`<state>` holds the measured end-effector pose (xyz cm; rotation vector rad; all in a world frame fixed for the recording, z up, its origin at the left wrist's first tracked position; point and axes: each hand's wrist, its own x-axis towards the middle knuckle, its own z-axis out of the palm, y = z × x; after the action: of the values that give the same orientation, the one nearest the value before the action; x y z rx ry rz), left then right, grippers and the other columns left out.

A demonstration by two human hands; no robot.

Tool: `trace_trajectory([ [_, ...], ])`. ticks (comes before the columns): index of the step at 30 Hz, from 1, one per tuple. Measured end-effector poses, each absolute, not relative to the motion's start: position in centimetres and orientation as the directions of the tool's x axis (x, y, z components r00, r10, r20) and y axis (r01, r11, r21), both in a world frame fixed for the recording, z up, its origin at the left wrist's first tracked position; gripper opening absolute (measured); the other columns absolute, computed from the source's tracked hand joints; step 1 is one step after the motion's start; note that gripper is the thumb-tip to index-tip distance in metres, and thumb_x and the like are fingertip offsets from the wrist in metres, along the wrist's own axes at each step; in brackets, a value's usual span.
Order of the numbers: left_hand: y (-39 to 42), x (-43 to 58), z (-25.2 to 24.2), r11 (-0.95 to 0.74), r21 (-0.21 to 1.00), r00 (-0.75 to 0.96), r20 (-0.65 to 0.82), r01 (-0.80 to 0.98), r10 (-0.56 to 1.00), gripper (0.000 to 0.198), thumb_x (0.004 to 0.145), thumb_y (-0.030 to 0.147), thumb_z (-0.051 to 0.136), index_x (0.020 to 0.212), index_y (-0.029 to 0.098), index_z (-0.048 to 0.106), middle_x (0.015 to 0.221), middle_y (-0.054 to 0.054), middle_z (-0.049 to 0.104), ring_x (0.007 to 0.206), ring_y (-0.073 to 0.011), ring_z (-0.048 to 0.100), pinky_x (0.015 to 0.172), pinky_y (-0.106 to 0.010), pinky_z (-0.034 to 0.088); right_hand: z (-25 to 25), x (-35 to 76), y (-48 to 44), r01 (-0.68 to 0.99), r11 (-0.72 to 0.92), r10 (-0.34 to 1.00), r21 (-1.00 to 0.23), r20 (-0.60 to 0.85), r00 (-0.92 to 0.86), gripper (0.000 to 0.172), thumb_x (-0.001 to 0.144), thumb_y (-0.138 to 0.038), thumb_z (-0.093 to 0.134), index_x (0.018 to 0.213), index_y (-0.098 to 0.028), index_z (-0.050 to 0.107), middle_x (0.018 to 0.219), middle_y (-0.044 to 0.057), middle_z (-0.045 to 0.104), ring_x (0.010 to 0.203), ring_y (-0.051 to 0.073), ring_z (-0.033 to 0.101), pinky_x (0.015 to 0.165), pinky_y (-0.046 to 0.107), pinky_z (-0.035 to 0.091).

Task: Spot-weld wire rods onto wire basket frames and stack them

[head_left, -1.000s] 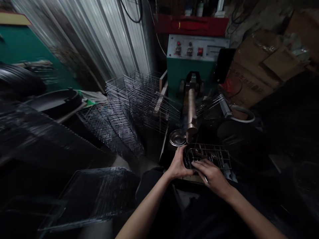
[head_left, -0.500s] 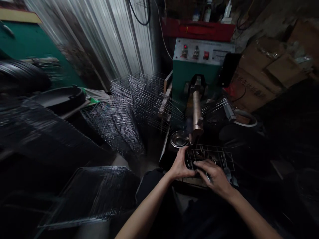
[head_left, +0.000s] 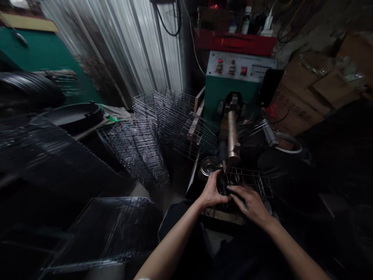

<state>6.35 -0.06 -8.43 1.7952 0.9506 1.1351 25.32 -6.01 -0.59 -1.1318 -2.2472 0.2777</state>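
Note:
A small wire basket point(head_left: 250, 181) lies on the dark work surface below the copper arm point(head_left: 232, 134) of a green welding machine point(head_left: 233, 87). My left hand point(head_left: 212, 190) grips the basket's left near corner, fingers curled round the wire. My right hand point(head_left: 250, 203) lies on the basket's near edge with the fingers pressed down on the wires. A small metal bowl point(head_left: 208, 165) sits just left of the basket.
Stacks of finished wire racks point(head_left: 159, 128) stand left of the machine against corrugated metal sheeting. A flat wire grid point(head_left: 107, 229) lies low at the left. Cardboard boxes point(head_left: 305, 93) pile up at the right. A red box point(head_left: 236, 41) with bottles tops the machine.
Both hands have pushed the wire basket slightly farther in toward the copper arm. My head has dipped a little, so the scene sits lower in view.

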Motion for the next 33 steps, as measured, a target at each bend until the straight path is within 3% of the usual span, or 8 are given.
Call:
trace_trajectory([
  [9, 0.9, 5.9, -7.1, -0.383, 0.880, 0.298, 0.300, 0.280, 0.906, 0.106, 0.050, 0.032, 0.088, 0.143, 0.019, 0.037, 0.137, -0.015, 0.047, 0.129, -0.0354, 0.047, 0.111, -0.055, 0.039, -0.8, 25.1, -5.0, 0.657, 0.590, 0.801, -0.470, 0.445, -0.401, 0.030, 0.097, -0.019, 0.053, 0.123, -0.026, 0.065, 0.114, 0.006, 0.074, 0.107, 0.023, 0.068, 0.097, 0.041, 0.055],
  [14, 3.3, 5.5, -7.3, -0.393, 0.877, 0.298, 0.311, 0.275, 0.902, 0.101, 0.052, 0.031, 0.086, 0.141, 0.017, 0.040, 0.137, -0.016, 0.049, 0.126, -0.0399, 0.049, 0.108, -0.057, 0.042, -1.0, 24.3, -2.9, 0.653, 0.565, 0.813, -0.505, 0.473, -0.339, 0.020, 0.097, -0.021, 0.054, 0.114, -0.022, 0.063, 0.107, 0.009, 0.070, 0.099, 0.024, 0.067, 0.087, 0.040, 0.056],
  [18, 2.8, 5.6, -7.2, -0.390, 0.874, 0.281, 0.311, 0.292, 0.908, 0.102, 0.053, 0.031, 0.086, 0.142, 0.018, 0.039, 0.136, -0.017, 0.049, 0.124, -0.0383, 0.052, 0.105, -0.053, 0.045, -1.0, 24.1, -3.2, 0.658, 0.541, 0.824, -0.523, 0.487, -0.290, 0.016, 0.097, -0.024, 0.055, 0.112, -0.023, 0.060, 0.104, 0.009, 0.066, 0.097, 0.024, 0.064, 0.085, 0.039, 0.054],
  [21, 2.3, 5.6, -6.4, -0.372, 0.856, 0.240, 0.300, 0.359, 0.923, 0.104, 0.052, 0.034, 0.087, 0.143, 0.021, 0.038, 0.134, -0.014, 0.049, 0.123, -0.0367, 0.051, 0.105, -0.052, 0.045, -1.0, 24.3, -3.5, 0.697, 0.509, 0.831, -0.505, 0.499, -0.245, 0.014, 0.097, -0.027, 0.056, 0.110, -0.023, 0.060, 0.107, 0.009, 0.065, 0.101, 0.026, 0.061, 0.088, 0.041, 0.052],
  [25, 3.8, 5.2, -6.0, -0.339, 0.853, 0.254, 0.253, 0.396, 0.933, 0.106, 0.049, 0.035, 0.089, 0.142, 0.021, 0.040, 0.133, -0.014, 0.049, 0.124, -0.0374, 0.051, 0.104, -0.053, 0.045, -1.3, 24.8, -2.4, 0.770, 0.476, 0.817, -0.425, 0.537, -0.209, 0.013, 0.095, -0.034, 0.060, 0.095, -0.022, 0.063, 0.096, 0.009, 0.064, 0.094, 0.028, 0.060, 0.085, 0.043, 0.050],
  [33, 7.2, 4.5, -6.6, -0.380, 0.854, 0.328, 0.266, 0.356, 0.906, 0.109, 0.047, 0.036, 0.092, 0.141, 0.020, 0.040, 0.136, -0.014, 0.048, 0.128, -0.0364, 0.049, 0.108, -0.052, 0.042, -1.5, 25.6, 0.1, 0.742, 0.513, 0.820, -0.431, 0.501, -0.275, 0.010, 0.095, -0.027, 0.060, 0.091, -0.022, 0.068, 0.090, 0.008, 0.063, 0.088, 0.024, 0.060, 0.079, 0.038, 0.050],
])
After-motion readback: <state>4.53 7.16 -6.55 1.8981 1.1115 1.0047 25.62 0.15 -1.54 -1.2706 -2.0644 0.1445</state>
